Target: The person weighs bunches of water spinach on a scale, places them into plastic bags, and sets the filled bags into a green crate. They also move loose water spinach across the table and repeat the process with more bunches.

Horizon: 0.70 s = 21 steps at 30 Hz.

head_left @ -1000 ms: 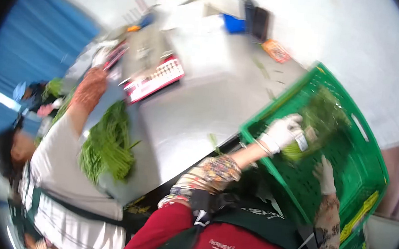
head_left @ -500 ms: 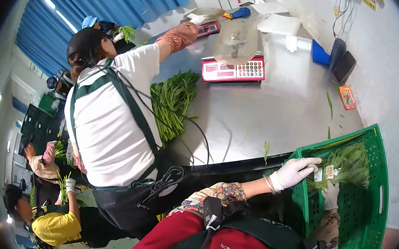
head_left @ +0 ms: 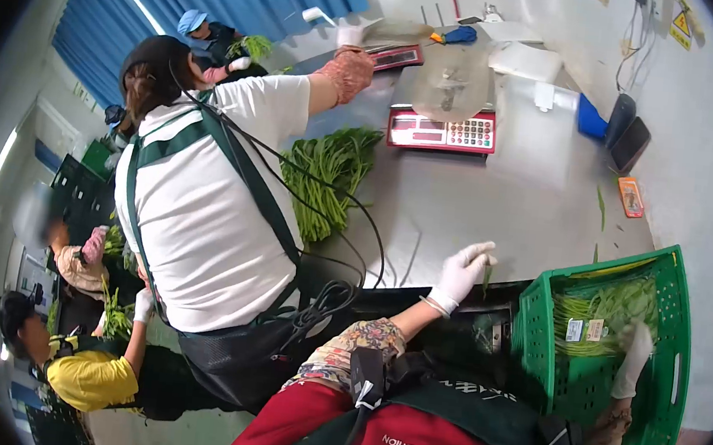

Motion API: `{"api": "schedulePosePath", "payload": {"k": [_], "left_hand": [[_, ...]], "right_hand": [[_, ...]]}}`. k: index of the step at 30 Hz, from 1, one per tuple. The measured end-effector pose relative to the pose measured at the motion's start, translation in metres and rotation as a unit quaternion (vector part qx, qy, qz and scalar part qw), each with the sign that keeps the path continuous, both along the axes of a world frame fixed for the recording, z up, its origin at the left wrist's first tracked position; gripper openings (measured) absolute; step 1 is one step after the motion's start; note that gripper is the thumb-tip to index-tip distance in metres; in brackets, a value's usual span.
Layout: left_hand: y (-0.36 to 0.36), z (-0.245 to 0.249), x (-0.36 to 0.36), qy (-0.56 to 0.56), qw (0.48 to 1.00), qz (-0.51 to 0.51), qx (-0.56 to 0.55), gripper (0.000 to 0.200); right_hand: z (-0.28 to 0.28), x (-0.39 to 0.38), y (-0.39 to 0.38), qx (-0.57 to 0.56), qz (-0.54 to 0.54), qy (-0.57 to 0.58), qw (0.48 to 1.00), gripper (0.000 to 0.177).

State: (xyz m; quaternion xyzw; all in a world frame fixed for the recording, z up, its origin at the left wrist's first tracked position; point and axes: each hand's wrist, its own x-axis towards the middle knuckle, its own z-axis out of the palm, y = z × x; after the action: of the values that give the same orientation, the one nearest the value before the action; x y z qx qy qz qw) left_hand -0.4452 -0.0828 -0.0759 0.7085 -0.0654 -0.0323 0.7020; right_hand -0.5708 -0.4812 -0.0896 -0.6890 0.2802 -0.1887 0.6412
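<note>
My left hand point(head_left: 460, 277), in a white glove, is over the front edge of the metal table, its fingers stretched out with nothing visible in them. A loose green leaf point(head_left: 487, 281) lies just below its fingertips. My right hand point(head_left: 636, 356), also gloved, reaches into the green crate point(head_left: 674, 382) at the right end of a clear bag of leafy greens point(head_left: 622, 304). Its fingers are smeared by motion, so their grip cannot be made out. The bag lies in the crate's upper part, with two labels on its stems.
A co-worker in a white shirt point(head_left: 211, 199) stands at my left, arm stretched over the table point(head_left: 462, 208). Greens point(head_left: 335, 177) lie beside them. A red-edged scale point(head_left: 442, 131) holds a clear plastic sheet. Other people point(head_left: 92, 381) handle greens at the far left.
My left hand has moved left from the crate to the table edge. My right hand has shifted from the labels to the bag's right end. The view has shifted slightly.
</note>
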Motion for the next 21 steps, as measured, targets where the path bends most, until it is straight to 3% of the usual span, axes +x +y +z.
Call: {"api": "schedulePosePath", "payload": {"k": [3, 4, 8, 9, 11, 12, 16, 18, 20, 21], "left_hand": [[0.024, -0.011, 0.007, 0.027, 0.995, 0.064, -0.065, 0.028], [0.036, -0.015, 0.01, 0.009, 0.996, 0.08, -0.037, 0.029], [0.096, -0.017, 0.014, -0.014, 0.977, 0.205, -0.062, 0.028], [0.117, -0.008, 0.011, -0.105, 0.948, 0.265, 0.139, 0.029], [0.163, -0.027, 0.014, -0.061, 0.939, 0.336, 0.042, 0.036], [0.179, -0.012, 0.007, -0.051, 0.916, 0.376, 0.128, 0.037], [0.262, -0.038, -0.007, -0.086, 0.846, 0.526, -0.006, 0.039], [0.272, -0.002, -0.032, -0.015, 0.788, 0.601, -0.131, 0.038], [0.321, -0.038, -0.043, -0.046, 0.742, 0.666, -0.062, 0.034], [0.325, -0.027, -0.048, -0.023, 0.745, 0.665, -0.048, 0.035]], "right_hand": [[0.053, 0.022, 0.047, 0.0, 0.006, -0.051, 0.999, 0.027], [0.062, 0.03, 0.057, 0.01, 0.017, -0.059, 0.998, 0.028], [0.079, 0.067, 0.087, 0.019, 0.127, -0.082, 0.988, 0.027], [0.096, 0.071, 0.105, 0.006, 0.158, -0.086, 0.984, 0.027], [0.109, 0.086, 0.131, -0.005, 0.213, -0.086, 0.973, 0.027], [0.114, 0.095, 0.143, -0.012, 0.241, -0.085, 0.967, 0.027], [0.128, 0.134, 0.203, -0.021, 0.409, -0.019, 0.912, 0.029], [0.128, 0.156, 0.237, -0.042, 0.512, 0.017, 0.858, 0.033], [0.117, 0.176, 0.28, -0.071, 0.56, 0.039, 0.825, 0.037], [0.109, 0.189, 0.3, -0.129, 0.59, 0.04, 0.796, 0.041]]}}
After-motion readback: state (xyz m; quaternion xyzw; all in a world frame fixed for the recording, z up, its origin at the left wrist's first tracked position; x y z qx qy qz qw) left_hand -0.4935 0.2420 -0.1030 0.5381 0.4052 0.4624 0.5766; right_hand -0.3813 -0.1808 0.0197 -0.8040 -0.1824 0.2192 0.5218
